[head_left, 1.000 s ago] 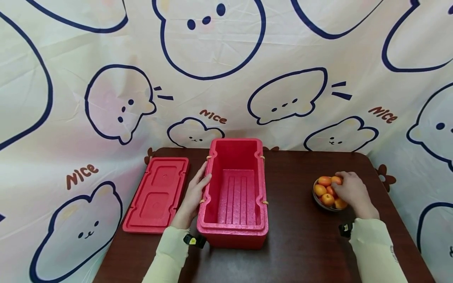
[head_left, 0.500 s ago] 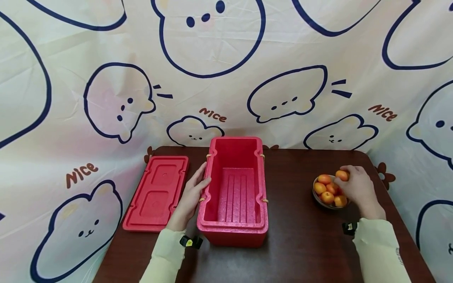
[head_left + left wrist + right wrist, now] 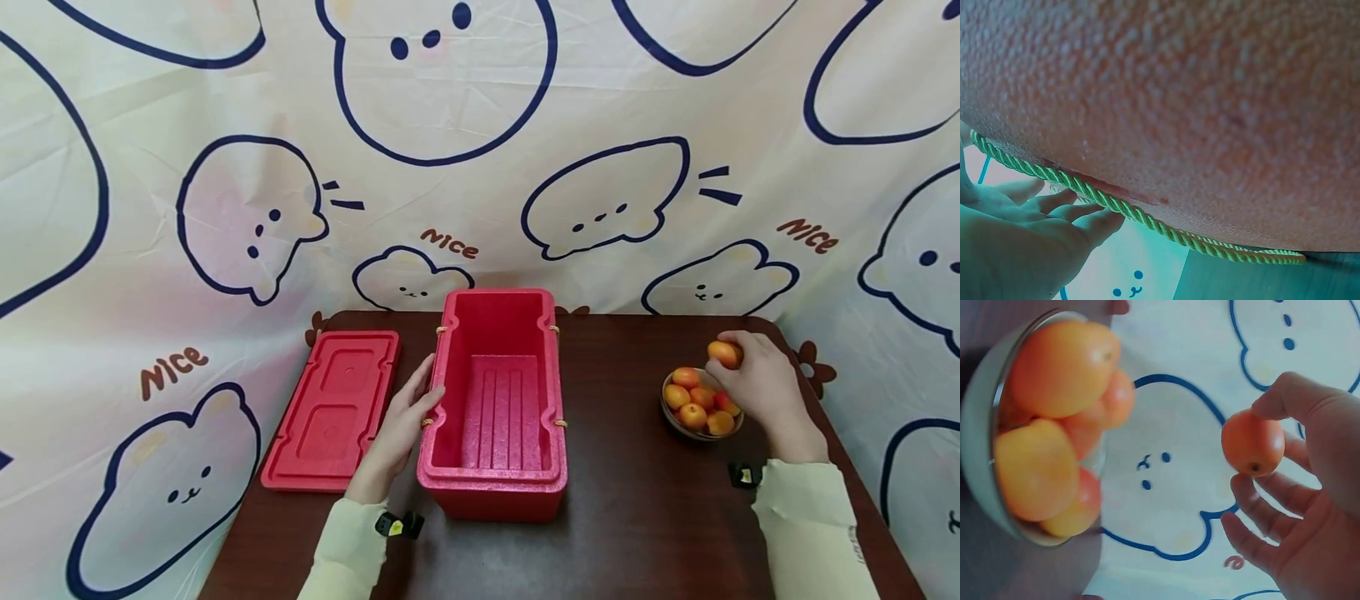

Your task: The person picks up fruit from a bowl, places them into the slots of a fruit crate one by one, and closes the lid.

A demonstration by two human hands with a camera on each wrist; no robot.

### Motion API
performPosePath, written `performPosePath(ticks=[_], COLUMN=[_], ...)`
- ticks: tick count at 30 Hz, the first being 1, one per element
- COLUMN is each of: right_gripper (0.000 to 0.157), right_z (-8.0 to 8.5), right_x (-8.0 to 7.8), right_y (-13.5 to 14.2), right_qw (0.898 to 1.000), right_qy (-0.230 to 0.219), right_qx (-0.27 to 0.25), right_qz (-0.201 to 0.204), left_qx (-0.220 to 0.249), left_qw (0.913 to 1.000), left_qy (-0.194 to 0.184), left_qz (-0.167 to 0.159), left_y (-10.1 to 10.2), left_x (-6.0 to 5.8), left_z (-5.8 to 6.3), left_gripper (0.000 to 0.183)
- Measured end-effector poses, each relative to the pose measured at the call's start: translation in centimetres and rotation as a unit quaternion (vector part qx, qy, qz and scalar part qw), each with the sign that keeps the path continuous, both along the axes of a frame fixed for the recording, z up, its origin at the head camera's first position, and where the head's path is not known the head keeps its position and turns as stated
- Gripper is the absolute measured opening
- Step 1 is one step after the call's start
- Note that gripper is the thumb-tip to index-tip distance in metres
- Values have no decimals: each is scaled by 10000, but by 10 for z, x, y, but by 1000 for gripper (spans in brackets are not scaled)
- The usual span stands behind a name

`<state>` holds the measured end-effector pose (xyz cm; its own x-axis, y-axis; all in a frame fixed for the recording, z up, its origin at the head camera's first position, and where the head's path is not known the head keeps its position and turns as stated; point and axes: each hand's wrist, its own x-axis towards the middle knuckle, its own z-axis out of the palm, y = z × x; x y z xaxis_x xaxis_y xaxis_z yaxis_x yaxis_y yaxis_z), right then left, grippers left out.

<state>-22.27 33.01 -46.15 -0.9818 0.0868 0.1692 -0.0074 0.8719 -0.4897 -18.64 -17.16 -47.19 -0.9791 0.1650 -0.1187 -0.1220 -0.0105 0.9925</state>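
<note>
My right hand pinches an orange apricot between thumb and fingertips, raised just above the far side of a bowl. That round bowl, whitish outside with a metallic rim, holds several more orange-yellow apricots, some with a red blush. In the middle stands a deep red foam box with no lid on, its bare ribbed floor showing. My left hand rests along the box's left side, fingers extended and thumb near the rim. In the left wrist view, a twisted yellow-green rope runs past those fingers along the box wall.
A flat red lid lies on the dark brown table, left of the box. Behind the table's back edge hangs a pale curtain with blue-outlined cartoon faces. Cord loops show at both sides of the box.
My right hand has lifted an apricot up out of the bowl, moving slightly up and right. The left hand has slid a little toward me along the box's side.
</note>
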Motion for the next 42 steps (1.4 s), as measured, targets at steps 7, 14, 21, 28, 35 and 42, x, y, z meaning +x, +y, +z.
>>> performPosePath(ticks=[7,14,21,28,35,42], right_gripper=[45,43,41,36,33,35], right_z=[18,34,49,65,69,68], right_x=[3,3,-4,-15,-22,-25], right_y=[-10,-22,-38,-59,-76,-90], right_qw=[9987,9963,9924,9874,9818,9755], right_qy=[386,685,968,1187,1302,1440], right_qx=[-150,-181,-347,-487,-530,-446], right_qz=[281,492,671,931,1274,1601], left_qx=[-5,46,65,82,106,158], left_qw=[10000,10000,9999,9999,9999,9999], left_qy=[45,-20,-72,-20,4,-7], left_qz=[-12,46,125,105,96,46], left_y=[0,1,1,2,5,4], left_x=[6,10,11,9,10,10], left_z=[-2,-3,-2,-3,0,3], left_gripper=[69,69,68,68,69,69])
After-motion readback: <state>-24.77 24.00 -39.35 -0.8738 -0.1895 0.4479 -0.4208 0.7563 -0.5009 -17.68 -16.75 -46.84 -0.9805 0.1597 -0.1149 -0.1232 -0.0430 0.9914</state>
